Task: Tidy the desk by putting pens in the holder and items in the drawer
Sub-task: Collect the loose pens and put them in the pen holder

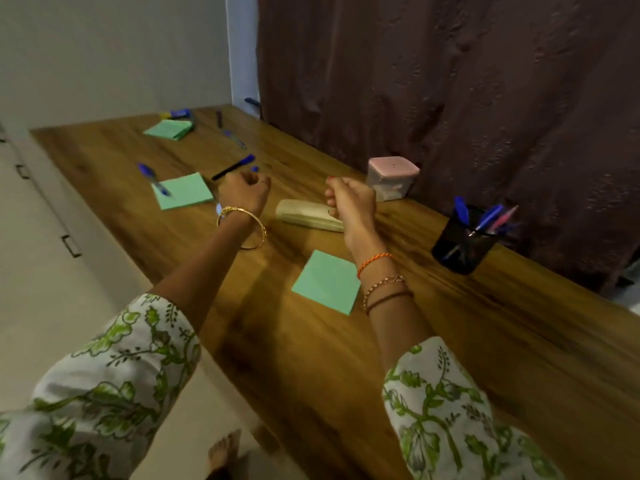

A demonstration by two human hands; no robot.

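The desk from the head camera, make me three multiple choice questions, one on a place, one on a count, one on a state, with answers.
1. Where is the pen holder?
A. right side, near the curtain
B. on the floor
C. on a green pad

2. How many green sticky-note pads lie on the desk?
A. one
B. three
C. six

3. How is the pink-lidded box?
A. lid on
B. lid off
C. tipped over

Answers:
1 A, it stands by the brown curtain.
2 B, near pad, middle pad, far pad.
3 A, the lid sits on top.
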